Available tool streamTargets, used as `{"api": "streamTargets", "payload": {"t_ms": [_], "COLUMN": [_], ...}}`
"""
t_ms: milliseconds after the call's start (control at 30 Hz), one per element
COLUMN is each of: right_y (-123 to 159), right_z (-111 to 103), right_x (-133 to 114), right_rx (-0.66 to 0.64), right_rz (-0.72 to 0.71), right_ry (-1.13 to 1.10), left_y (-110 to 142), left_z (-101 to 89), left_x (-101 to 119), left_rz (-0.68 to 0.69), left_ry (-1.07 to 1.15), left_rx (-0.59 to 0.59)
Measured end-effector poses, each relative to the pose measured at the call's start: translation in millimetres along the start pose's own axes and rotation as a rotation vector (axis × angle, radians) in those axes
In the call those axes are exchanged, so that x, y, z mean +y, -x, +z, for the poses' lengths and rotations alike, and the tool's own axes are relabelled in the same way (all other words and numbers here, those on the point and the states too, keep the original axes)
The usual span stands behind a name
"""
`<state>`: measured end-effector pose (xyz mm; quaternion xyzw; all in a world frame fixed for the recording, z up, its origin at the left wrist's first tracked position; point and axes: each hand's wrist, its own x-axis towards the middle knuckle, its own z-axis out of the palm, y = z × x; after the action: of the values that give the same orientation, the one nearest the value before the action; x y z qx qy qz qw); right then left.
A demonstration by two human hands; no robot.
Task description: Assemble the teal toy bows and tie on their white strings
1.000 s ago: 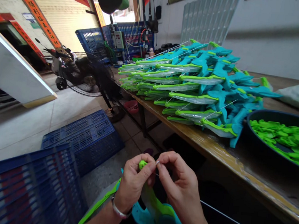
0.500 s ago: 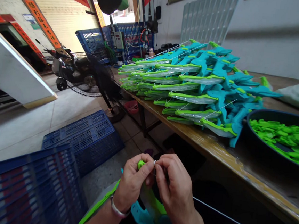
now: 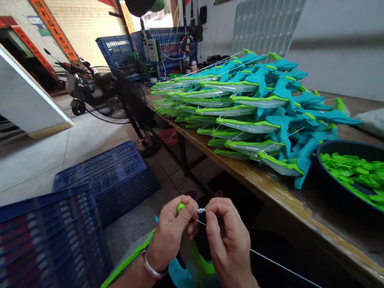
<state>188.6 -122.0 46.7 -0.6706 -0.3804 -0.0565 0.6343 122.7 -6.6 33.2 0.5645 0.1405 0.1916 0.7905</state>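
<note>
The right hand [image 3: 227, 239] partly hides the turquoise piece [image 3: 184, 279] at six o'clock; the dark basin [image 3: 373, 151] at three is cropped.

Daylight from the upper left, dim toward the lower right.
Light enters through a doorway [image 3: 160, 21] near 11 o'clock, burnt out to white, and warms the pale shutter [image 3: 75, 19] at 10; the tiled floor [image 3: 39, 157] at 9 reflects it brightly, while the space under the bench [image 3: 284, 199] at 4 sinks almost to black. Gloss glints along the bench edge and the clear panels [image 3: 242, 88] at 1. Wide-angle stretch tilts the outer edges; the blue crate [image 3: 36, 238] at 8 looks soft, the white cord [image 3: 201, 210] near 6 fairly crisp.
</note>
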Motion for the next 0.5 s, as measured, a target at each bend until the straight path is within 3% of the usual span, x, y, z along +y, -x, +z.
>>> {"api": "streamTargets", "payload": {"t_ms": [333,500], "right_y": [-2.2,-7.9], "right_z": [0.2,-5.6], "right_x": [0.6,-1.4], "right_rx": [-0.077,-0.144], "right_rz": [-0.069,-0.074], "right_ry": [0.079,0.058], "left_y": [1.0,0.7], "left_z": [-0.6,-1.4], "left_x": [3.4,0.4], "left_rz": [0.024,0.026], "left_ry": [-0.078,-0.039], "left_rx": [0.057,0.019]}}
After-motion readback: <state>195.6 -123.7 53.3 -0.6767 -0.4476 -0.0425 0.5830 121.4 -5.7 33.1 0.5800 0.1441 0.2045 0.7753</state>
